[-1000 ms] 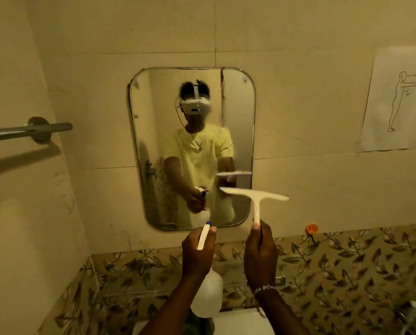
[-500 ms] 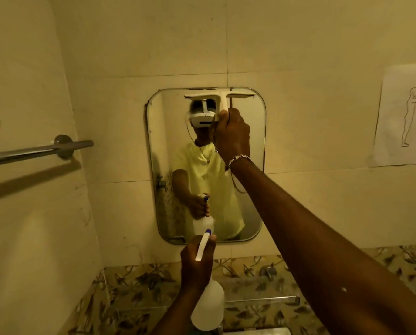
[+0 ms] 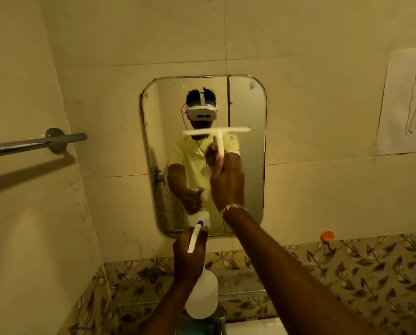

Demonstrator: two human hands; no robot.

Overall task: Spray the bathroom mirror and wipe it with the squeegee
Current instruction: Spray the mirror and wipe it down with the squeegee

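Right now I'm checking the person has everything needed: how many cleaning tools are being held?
2. The squeegee is in the right hand, raised in front of the mirror. The spray bottle is in the left hand, below the mirror's bottom edge. None seem hidden.

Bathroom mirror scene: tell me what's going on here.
A person is cleaning the wall mirror. The right hand holds a white squeegee by its handle, blade level across the middle of the glass; whether it touches the glass is unclear. The left hand grips a white spray bottle lower down, nozzle aimed toward the mirror's bottom edge. A towel bar sticks out on the left wall.
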